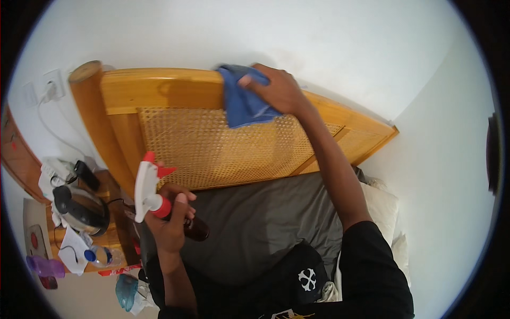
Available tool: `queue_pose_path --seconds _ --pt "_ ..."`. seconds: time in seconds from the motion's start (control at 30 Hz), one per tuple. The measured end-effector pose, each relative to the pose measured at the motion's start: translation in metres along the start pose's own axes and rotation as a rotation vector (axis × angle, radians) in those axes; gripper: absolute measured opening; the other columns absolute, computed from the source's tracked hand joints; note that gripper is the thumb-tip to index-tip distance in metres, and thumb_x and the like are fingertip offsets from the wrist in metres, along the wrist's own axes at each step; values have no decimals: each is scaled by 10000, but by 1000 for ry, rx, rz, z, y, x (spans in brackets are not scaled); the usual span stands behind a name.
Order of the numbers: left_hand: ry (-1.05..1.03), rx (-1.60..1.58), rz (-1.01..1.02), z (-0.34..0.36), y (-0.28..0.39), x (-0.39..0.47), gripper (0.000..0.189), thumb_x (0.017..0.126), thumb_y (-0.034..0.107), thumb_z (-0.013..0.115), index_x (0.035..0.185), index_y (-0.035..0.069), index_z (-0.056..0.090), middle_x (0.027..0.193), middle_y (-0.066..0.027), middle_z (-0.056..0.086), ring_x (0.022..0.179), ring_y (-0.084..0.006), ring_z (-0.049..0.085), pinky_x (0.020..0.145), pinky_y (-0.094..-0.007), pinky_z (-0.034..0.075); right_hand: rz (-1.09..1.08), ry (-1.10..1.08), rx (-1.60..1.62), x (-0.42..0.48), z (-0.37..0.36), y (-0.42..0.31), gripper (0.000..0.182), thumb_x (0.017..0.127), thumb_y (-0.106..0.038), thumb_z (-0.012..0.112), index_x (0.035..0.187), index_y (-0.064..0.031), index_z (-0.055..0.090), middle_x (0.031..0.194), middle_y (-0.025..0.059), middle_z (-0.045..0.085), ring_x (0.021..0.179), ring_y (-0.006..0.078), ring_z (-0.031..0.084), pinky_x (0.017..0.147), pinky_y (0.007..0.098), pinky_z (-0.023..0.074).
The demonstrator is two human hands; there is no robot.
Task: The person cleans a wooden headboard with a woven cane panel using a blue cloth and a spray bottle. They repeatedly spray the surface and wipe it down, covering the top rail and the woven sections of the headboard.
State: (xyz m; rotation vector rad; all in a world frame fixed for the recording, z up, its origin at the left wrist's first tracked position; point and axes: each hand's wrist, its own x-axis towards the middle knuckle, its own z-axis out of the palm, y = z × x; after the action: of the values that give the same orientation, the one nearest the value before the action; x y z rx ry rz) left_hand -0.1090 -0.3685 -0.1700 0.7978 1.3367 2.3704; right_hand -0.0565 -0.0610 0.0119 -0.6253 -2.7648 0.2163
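My left hand is wrapped around the neck of a spray bottle with a dark brown body and a white and red trigger head. With my right hand I press a blue cloth over the top rail of a wooden headboard. The cloth hangs down in front of the rail, over part of the woven cane panel. Below the headboard lies a mattress under a dark grey sheet.
A wooden bedside table at left holds an electric kettle, a plastic bottle with a blue cap and papers. Cables run to a wall socket. White pillows lie by the right wall. A teal plastic bag is low at left.
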Motion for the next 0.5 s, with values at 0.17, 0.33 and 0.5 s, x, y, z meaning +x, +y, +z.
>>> queue_pose_path --seconds 0.17,0.33,0.5 --pt "-8 -68 -33 8 26 -14 92 1015 78 639 1045 -5 666 906 -61 702 643 -78 605 644 -254 540 162 51 -192 5 -2 44 769 1090 -653 162 1310 -119 669 1326 208 694 1262 412 631 1113 495 454" --pt "-35 -1 -46 6 39 -44 132 1011 71 642 1104 -21 664 899 -62 701 634 -77 602 631 -252 541 -149 296 -200 -25 26 4 584 1110 -519 343 1423 -85 577 1290 218 646 1258 411 579 1129 551 409" --pt "-28 120 -128 -5 37 -97 631 972 27 643 1555 -4 404 857 -92 664 555 -93 576 540 -242 521 -418 476 -208 -39 45 34 547 1097 -434 472 1557 -138 472 1407 154 550 1311 358 501 1137 520 402"
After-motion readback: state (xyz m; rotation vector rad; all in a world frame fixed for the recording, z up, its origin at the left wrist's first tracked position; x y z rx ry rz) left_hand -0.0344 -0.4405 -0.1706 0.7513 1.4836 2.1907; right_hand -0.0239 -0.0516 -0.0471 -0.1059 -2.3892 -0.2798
